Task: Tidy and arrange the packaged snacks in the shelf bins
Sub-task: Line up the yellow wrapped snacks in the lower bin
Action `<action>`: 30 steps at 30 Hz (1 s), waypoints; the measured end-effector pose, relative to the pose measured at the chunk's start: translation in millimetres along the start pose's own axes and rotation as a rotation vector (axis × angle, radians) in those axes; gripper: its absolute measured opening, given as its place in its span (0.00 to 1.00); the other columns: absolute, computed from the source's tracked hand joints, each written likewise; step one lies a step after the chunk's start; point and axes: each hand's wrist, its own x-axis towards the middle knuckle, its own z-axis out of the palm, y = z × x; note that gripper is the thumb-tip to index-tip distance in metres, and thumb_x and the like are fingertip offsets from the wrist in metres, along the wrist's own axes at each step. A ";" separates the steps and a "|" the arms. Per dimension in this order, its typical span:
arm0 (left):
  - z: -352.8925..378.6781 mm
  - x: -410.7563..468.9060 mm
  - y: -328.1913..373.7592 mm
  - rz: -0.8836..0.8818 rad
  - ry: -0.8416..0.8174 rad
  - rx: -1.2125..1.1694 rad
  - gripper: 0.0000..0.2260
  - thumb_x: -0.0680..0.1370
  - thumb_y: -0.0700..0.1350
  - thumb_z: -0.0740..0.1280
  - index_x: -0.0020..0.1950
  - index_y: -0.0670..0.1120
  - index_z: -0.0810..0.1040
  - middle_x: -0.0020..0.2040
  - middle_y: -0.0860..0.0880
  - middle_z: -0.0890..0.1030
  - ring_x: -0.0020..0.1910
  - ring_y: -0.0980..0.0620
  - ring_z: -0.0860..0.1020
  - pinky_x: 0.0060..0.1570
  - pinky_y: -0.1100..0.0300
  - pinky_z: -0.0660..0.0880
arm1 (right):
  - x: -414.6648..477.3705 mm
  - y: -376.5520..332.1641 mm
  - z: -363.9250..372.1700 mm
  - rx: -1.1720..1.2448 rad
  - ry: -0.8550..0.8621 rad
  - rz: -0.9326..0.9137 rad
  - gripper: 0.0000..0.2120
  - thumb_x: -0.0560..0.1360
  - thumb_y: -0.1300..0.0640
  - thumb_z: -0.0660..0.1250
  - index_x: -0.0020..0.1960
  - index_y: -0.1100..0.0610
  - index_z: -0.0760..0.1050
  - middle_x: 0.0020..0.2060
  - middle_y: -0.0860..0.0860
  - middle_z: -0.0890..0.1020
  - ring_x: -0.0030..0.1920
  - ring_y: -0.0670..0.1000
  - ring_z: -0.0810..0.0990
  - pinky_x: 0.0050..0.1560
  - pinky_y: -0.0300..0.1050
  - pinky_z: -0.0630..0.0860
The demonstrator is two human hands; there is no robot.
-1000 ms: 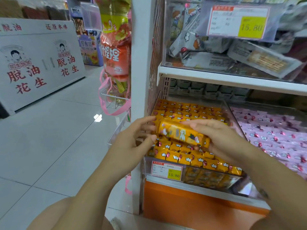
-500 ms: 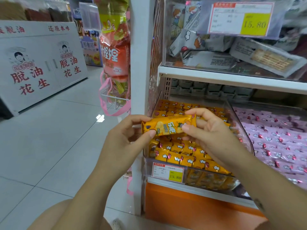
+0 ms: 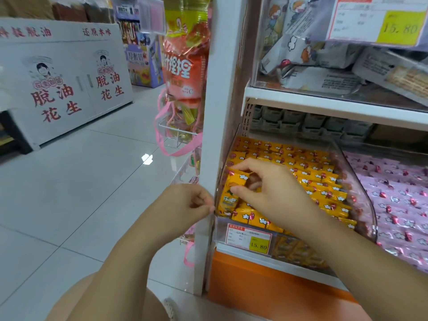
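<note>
A clear plastic bin (image 3: pixel 361 193) on the lower shelf holds several rows of yellow snack packets (image 3: pixel 308 172). My right hand (image 3: pixel 271 188) reaches into the bin's front left corner and pinches one yellow packet (image 3: pixel 231 195), which stands on end against the bin's left wall. My left hand (image 3: pixel 187 202) hovers outside the bin by the white shelf post, fingers loosely curled and holding nothing. A price tag (image 3: pixel 249 238) marked 15.80 is clipped to the bin's front.
A bin of pink packets (image 3: pixel 398 205) sits to the right. Above, another clear bin holds grey and white packets (image 3: pixel 324 66). Orange bags (image 3: pixel 183 66) hang on the white post (image 3: pixel 220 112). A white peanut display (image 3: pixel 64 82) stands across the tiled aisle.
My left hand has let go of the yellow packet and drawn back to the post. My right hand has carried the packet down into the bin's front left corner.
</note>
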 end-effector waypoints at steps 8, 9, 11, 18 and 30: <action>-0.6 1.7 -5.8 -0.033 -0.075 0.042 0.08 0.76 0.41 0.68 0.39 0.53 0.80 0.40 0.54 0.83 0.41 0.57 0.81 0.47 0.57 0.79 | -5.1 9.3 23.6 -0.206 -0.187 -0.052 0.17 0.75 0.50 0.68 0.63 0.48 0.76 0.55 0.45 0.80 0.53 0.44 0.75 0.54 0.40 0.72; 0.0 1.2 -5.7 -0.031 -0.082 0.048 0.08 0.76 0.41 0.68 0.40 0.53 0.80 0.40 0.54 0.83 0.41 0.57 0.81 0.47 0.58 0.79 | -6.2 9.3 23.2 -0.222 -0.171 -0.038 0.17 0.75 0.49 0.68 0.63 0.48 0.75 0.54 0.46 0.79 0.53 0.46 0.75 0.54 0.42 0.73; 0.8 0.9 -4.1 -0.024 -0.093 0.062 0.07 0.76 0.42 0.67 0.40 0.52 0.81 0.41 0.55 0.83 0.42 0.59 0.80 0.48 0.60 0.78 | -6.3 9.3 23.2 -0.235 -0.144 -0.024 0.15 0.74 0.49 0.69 0.60 0.49 0.75 0.51 0.48 0.79 0.52 0.47 0.76 0.52 0.45 0.75; 0.8 1.1 -0.1 -0.032 -0.101 0.049 0.09 0.76 0.42 0.67 0.39 0.53 0.80 0.39 0.55 0.82 0.39 0.55 0.81 0.41 0.59 0.79 | -18.4 11.2 33.0 -0.245 -0.064 -0.160 0.07 0.69 0.59 0.74 0.46 0.55 0.79 0.41 0.47 0.81 0.44 0.49 0.76 0.44 0.47 0.77; 1.5 2.4 -1.0 -0.017 -0.088 0.039 0.10 0.76 0.41 0.67 0.38 0.54 0.80 0.38 0.55 0.82 0.38 0.60 0.79 0.42 0.63 0.76 | -7.9 17.7 31.9 -0.392 -0.243 -0.136 0.11 0.78 0.47 0.63 0.55 0.48 0.80 0.51 0.42 0.80 0.54 0.48 0.71 0.58 0.46 0.65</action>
